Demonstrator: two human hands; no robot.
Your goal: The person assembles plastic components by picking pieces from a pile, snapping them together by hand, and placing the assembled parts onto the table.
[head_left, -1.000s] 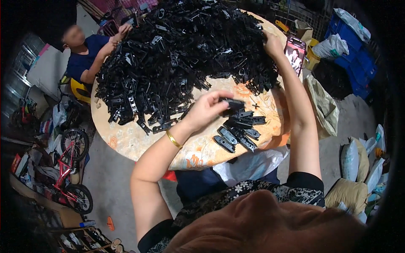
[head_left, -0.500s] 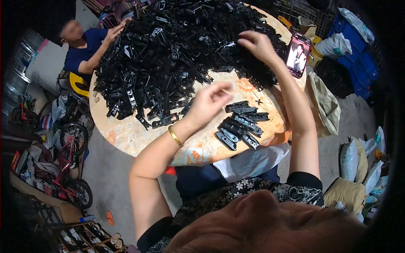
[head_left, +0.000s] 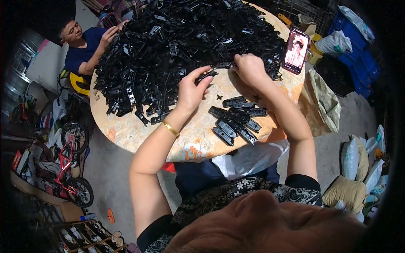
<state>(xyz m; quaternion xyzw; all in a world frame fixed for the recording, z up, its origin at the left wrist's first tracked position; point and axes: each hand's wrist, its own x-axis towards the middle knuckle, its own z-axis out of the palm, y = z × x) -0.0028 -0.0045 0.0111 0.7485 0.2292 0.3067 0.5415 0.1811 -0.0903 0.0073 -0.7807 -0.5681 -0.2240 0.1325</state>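
Observation:
A large heap of black plastic parts (head_left: 164, 55) covers the far side of a round table. At its near edge my left hand (head_left: 190, 90), with a gold bangle on the wrist, curls thumb and fingers around a narrow black plastic part (head_left: 206, 76). My right hand (head_left: 251, 69) is closed in a pinch beside the heap; its fingertips are partly hidden, and what they hold cannot be made out. A dark part lies between the two hands. Nearer to me, several long black plastic parts (head_left: 223, 131) lie in a small group on the patterned tablecloth (head_left: 139, 135).
A phone (head_left: 296, 51) with a lit screen stands at the table's right edge. Across on the left, a person in a dark blue shirt (head_left: 90, 46) has hands at the heap. Blue crates (head_left: 356, 63), sacks (head_left: 349, 158) and a red bicycle (head_left: 69, 158) surround the table.
My left hand has moved away from me to the heap's edge and closed on a black part. My right hand has come down and nearer. The small group looks rearranged, with a tiny cross-shaped piece beside it.

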